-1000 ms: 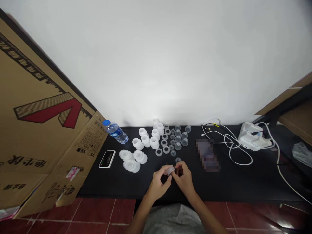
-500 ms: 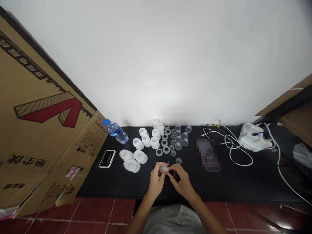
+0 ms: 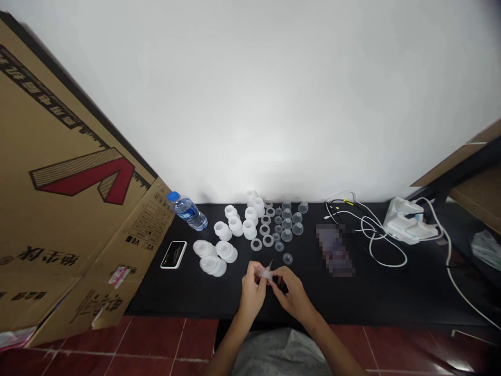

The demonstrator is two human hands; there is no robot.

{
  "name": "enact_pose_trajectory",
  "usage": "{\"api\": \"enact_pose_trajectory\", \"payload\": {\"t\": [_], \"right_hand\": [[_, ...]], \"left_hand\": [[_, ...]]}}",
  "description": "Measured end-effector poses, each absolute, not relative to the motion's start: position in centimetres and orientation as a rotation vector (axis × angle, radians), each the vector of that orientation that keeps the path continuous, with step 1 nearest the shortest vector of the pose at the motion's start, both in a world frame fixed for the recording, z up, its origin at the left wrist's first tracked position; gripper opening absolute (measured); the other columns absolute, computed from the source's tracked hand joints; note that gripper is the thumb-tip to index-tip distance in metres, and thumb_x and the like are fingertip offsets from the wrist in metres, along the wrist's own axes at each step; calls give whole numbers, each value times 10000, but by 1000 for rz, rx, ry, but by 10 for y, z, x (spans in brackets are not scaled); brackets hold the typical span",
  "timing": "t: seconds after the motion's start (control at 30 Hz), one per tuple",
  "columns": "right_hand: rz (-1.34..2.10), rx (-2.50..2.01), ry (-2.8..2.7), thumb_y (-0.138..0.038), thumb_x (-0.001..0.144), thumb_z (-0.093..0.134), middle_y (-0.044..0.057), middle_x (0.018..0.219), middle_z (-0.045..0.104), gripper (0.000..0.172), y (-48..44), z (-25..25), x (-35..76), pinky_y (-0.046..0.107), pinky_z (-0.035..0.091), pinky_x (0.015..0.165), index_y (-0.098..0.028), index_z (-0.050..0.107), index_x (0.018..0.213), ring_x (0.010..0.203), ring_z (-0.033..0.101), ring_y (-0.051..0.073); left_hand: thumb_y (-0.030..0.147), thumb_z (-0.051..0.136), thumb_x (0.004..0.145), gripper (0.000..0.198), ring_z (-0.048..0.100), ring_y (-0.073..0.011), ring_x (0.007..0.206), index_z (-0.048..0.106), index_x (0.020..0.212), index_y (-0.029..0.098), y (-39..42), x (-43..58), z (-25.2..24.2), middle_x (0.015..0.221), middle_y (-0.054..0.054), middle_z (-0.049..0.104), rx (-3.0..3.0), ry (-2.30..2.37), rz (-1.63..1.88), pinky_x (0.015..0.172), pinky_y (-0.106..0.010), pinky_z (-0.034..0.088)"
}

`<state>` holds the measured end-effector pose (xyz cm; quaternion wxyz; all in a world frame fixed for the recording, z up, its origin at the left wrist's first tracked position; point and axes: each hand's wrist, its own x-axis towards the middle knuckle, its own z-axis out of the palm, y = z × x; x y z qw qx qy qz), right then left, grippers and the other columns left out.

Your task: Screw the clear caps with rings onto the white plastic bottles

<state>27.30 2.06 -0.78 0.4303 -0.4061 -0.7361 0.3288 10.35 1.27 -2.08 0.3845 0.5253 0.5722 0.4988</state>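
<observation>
Close to the table's front edge, my left hand (image 3: 252,290) and my right hand (image 3: 291,293) meet around a small translucent white plastic part (image 3: 266,274). Fingertips of both hands pinch it from either side and cover much of it. A thin pointed piece (image 3: 270,263) sticks up from it. Just beyond my right hand lies a single clear disc (image 3: 287,258). Farther back are flat translucent rings (image 3: 252,245), small clear discs (image 3: 278,246) and clear domes (image 3: 287,235), several of each. White threaded collars (image 3: 249,230) stand left of them, with white flanged pieces (image 3: 226,252) nearer.
A water bottle (image 3: 188,211) leans at the left back, near a white-edged device (image 3: 174,255) and a large cardboard box (image 3: 90,230). On the right are a blurred-out dark object (image 3: 334,250), white cables (image 3: 376,235) and a white power strip (image 3: 407,222).
The held part has turned slightly in my fingers, and its thin pointed piece now stands more upright. Both hands keep their pinch in nearly the same place.
</observation>
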Motion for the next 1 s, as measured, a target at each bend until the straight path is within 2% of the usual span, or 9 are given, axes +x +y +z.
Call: {"api": "enact_pose_trajectory", "payload": {"t": [0.2, 0.4, 0.7, 0.8, 0.9, 0.93, 1.0], "right_hand": [[776, -995, -1898, -207, 1044, 625, 36, 913, 674, 180, 18, -9, 271, 325, 551, 718, -276, 687, 1199, 767, 638, 197], [786, -979, -1912, -196, 1036, 626, 45, 929, 686, 204, 17, -7, 271, 330, 561, 724, -277, 679, 1216, 799, 662, 210], [783, -960, -1926, -181, 1016, 633, 61, 985, 699, 310, 14, -4, 273, 352, 572, 745, -284, 655, 1307, 833, 667, 225], [857, -984, -1875, -207, 1024, 616, 87, 1093, 718, 287, 15, -2, 272, 360, 591, 776, -285, 664, 1296, 861, 680, 227], [859, -1074, -1717, -265, 1062, 582, 71, 1044, 729, 193, 19, -5, 271, 326, 597, 742, -273, 682, 1227, 805, 686, 207], [847, -1105, -1660, -285, 1067, 583, 64, 1028, 729, 214, 20, -7, 270, 314, 596, 723, -268, 665, 1264, 781, 685, 199], [842, -1130, -1587, -322, 1067, 602, 57, 1034, 728, 368, 24, -9, 271, 298, 593, 688, -256, 579, 1428, 742, 674, 185]], "left_hand": [[359, 624, 1004, 148, 671, -175, 680, 551, 940, 247, 11, 104, -23, 768, 18, 636, 1398, 1596, 1288, 640, -252, 516], [376, 653, 1000, 193, 609, -150, 636, 535, 915, 249, 13, 104, -22, 743, 39, 581, 1385, 1573, 1294, 616, -234, 487], [395, 643, 1017, 203, 642, -151, 664, 531, 938, 245, 15, 103, -21, 763, 37, 606, 1329, 1500, 1297, 634, -236, 504], [410, 650, 1022, 214, 704, -171, 753, 524, 973, 244, 17, 102, -18, 833, 12, 672, 1287, 1435, 1337, 719, -266, 555], [424, 660, 1022, 231, 753, -205, 886, 524, 978, 242, 19, 102, -15, 925, -30, 741, 1253, 1366, 1364, 821, -310, 587], [422, 662, 1021, 228, 760, -216, 926, 532, 975, 240, 19, 102, -14, 960, -44, 756, 1251, 1335, 1364, 841, -320, 592], [402, 684, 1009, 202, 761, -230, 983, 580, 984, 231, 19, 101, -12, 1041, -69, 774, 1286, 1280, 1348, 866, -332, 593]]}}
